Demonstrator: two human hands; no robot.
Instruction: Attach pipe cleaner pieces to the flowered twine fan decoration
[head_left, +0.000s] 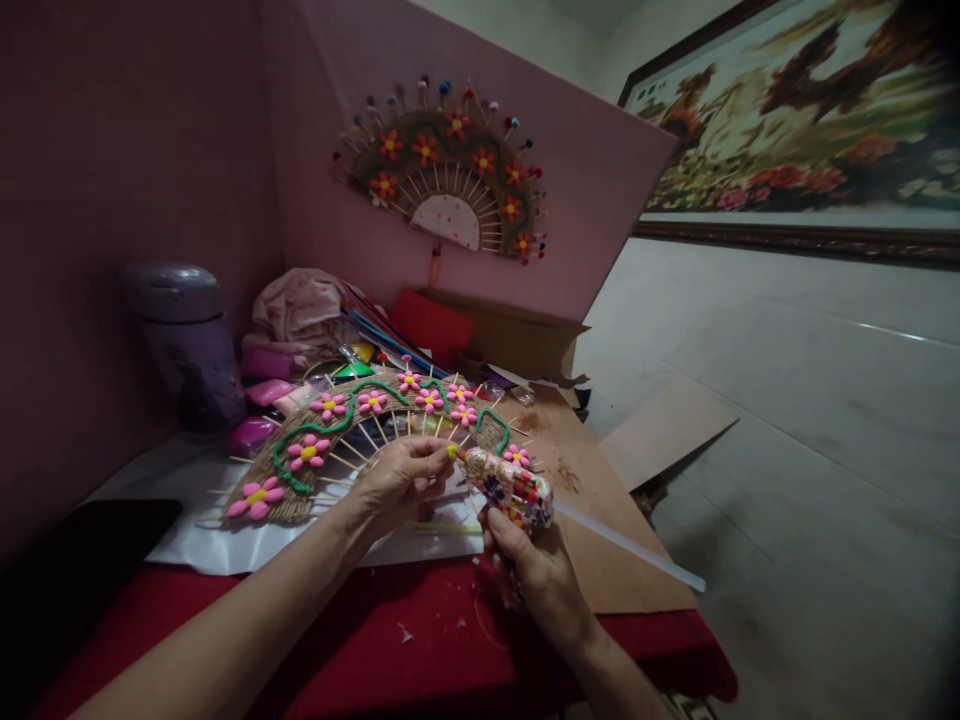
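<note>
1. Yellow pom-pom-like bit (451, 452): pinched at the fingertips of the left hand (409, 472), on the side facing the right hand.
2. Left grip: thumb and fingertips brought together on that bit, no gap visible beyond its thickness.
3. Right hand (532, 560): wrapped around the handle of a patterned hot glue gun (517, 490). Thumb lies along the near side; trigger finger mostly hidden, so can't tell if it's squeezing.
4. Gun nozzle (463, 455): orange, aimed left at the pinched bit, right beside it. Contact or small gap, can't tell.
5. Clear glue stick (630, 546): sticks out of the gun's rear, to the right of the right hand, over brown cardboard (600, 570).
6. Twine-wrapped stick fan (345, 415): beyond and left of the left grip, flat on a white sheet (195, 530). Carries pink flowers (255, 497) with yellow centers and a wavy green strand (291, 435).
7. Red tablecloth (375, 640): below both hands, small scraps on it.
8. Far left of the left grip: purple tumbler (187, 350), upright. Between it and the fan, shiny pink packets (251, 436); behind those, bunched pink cloth (300, 310).
9. Above and beyond both grips: second fan with orange flowers (457, 160), up against a pink panel (585, 150).
</note>
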